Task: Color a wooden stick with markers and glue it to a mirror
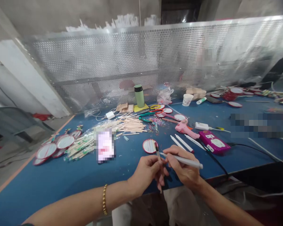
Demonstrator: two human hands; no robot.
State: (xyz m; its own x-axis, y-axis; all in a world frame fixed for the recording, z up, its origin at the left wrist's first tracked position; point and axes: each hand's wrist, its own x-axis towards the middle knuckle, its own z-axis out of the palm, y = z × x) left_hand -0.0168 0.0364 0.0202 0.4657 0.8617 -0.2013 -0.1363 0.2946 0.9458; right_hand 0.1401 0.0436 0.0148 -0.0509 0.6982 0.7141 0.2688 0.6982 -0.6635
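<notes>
Just above the front edge of the blue table, my left hand is closed on a thin wooden stick with a dark, coloured tip. My right hand grips a white marker pen, its tip pointing left toward the stick. Both hands are close together, and some fingers overlap in the view. Right behind the stick lies a round, red-rimmed white disc. Several white markers lie on the table beyond my right hand.
A lit phone and bundled sticks lie left, near stacked red-rimmed discs. Behind are loose sticks, scissors, a green bottle and a paper cup. A pink glue gun and purple box with cables sit right.
</notes>
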